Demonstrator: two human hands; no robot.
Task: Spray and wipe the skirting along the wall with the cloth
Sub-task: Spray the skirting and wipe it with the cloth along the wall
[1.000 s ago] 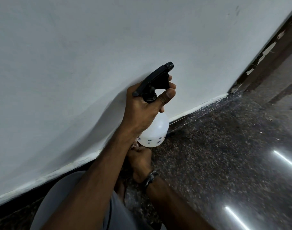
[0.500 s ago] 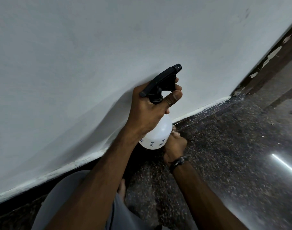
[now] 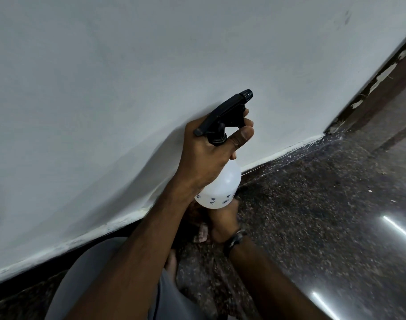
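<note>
**Spray bottle held up against a white wall, low to the floor**

A spray bottle (image 3: 220,188) sits near the middle of the view, held in the air in front of a white wall (image 3: 128,88). Its long axis runs from its rounded white base, lower down and nearer the floor, up to a black trigger head (image 3: 225,114). The bottle tilts slightly, top leaning right. The nozzle points up and to the right, along the wall towards the far corner.

The left hand (image 3: 209,153) is wrapped around the bottle's neck, thumb pressed on the near side just under the trigger head, fingers curled round the far side by the trigger. The left forearm comes up from the bottom edge.

The right hand (image 3: 222,220) is just below the bottle's base, down by the foot of the wall, with a dark band at the wrist. It is mostly hidden by the bottle and in shadow, so I cannot tell whether it is closed or what it holds. No cloth can be made out.

The skirting (image 3: 278,161) is a dark strip under the wall's white lower edge, running from lower left to the corner at right. The floor (image 3: 313,215) is dark speckled stone, glossy, with bright light streaks at the right. A grey-clad knee (image 3: 86,269) fills the lower left.
</note>
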